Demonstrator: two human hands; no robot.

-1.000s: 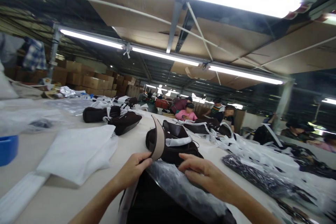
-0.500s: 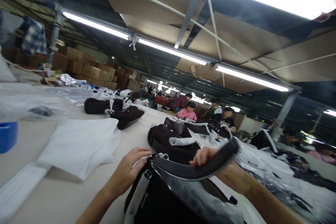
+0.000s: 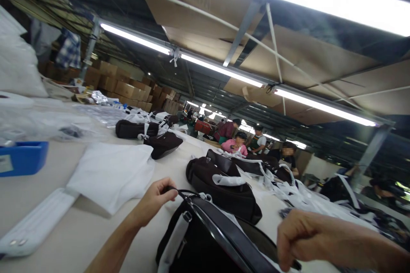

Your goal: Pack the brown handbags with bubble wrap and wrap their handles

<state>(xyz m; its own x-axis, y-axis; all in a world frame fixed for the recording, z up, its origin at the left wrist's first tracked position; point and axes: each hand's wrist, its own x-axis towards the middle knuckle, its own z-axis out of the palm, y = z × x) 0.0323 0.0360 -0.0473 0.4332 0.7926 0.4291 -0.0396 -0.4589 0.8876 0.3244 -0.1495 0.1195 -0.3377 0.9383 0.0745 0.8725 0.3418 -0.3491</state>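
Note:
A black bag (image 3: 205, 239) with a metal zipper and a white-wrapped strap (image 3: 174, 239) lies at the bottom centre. My left hand (image 3: 156, 200) pinches a thin dark strip at the bag's far left end. At the bag's right side is my right hand (image 3: 301, 239), fingers curled down at its edge; what they hold, if anything, is hidden. A dark flap or band runs along the bag's opening, with some clear plastic beside it. Just beyond sits another dark bag (image 3: 221, 187) with a white-wrapped handle.
White sheets (image 3: 112, 170), a white wrapped strap (image 3: 38, 222) and a blue bin (image 3: 25, 158) are on the left. More dark bags (image 3: 163, 143) stand farther back. White wrapping (image 3: 317, 200) is heaped on the right. Several people work beyond the table.
My right hand has moved right and down, and the raised dark band now lies along the bag's opening. My left hand has closed on the strip. The view has shifted left.

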